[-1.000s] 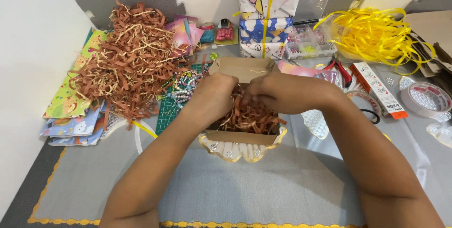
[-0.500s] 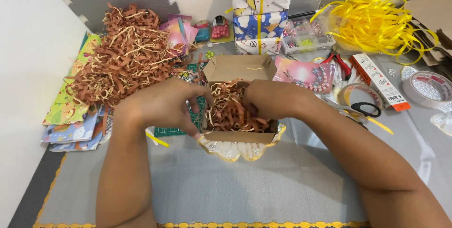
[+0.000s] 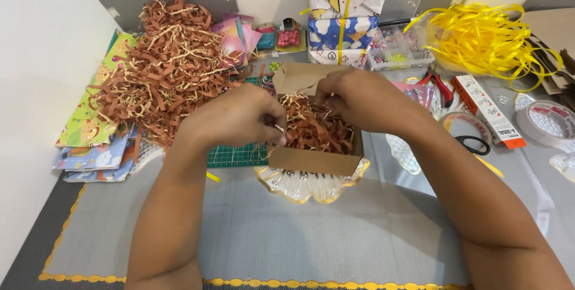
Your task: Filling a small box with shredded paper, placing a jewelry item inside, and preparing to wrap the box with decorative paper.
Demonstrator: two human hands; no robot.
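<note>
An open brown cardboard box [image 3: 315, 161] sits mid-table, filled with brown and cream shredded paper [image 3: 317, 129]. It rests on a scalloped clear dish with a gold rim [image 3: 306, 186]. My left hand [image 3: 235, 116] hovers at the box's left edge, fingers pinched on a few strands of the shredded paper. My right hand [image 3: 359, 99] is over the box's back right, fingers curled into the shreds near the raised flap [image 3: 297, 76].
A big heap of shredded paper [image 3: 162, 68] lies at left over patterned paper sheets [image 3: 90, 140]. Wrapped gift boxes [image 3: 346, 11] stand behind. Yellow ribbon [image 3: 488, 41], tape rolls [image 3: 548, 122], scissors [image 3: 473, 143] and a long carton [image 3: 488, 110] lie at right. A green cutting mat [image 3: 236, 155] shows beside the box.
My left hand has pulled out of the box toward its left edge and now pinches strands. My right hand shifted back toward the flap. The view moved closer.
</note>
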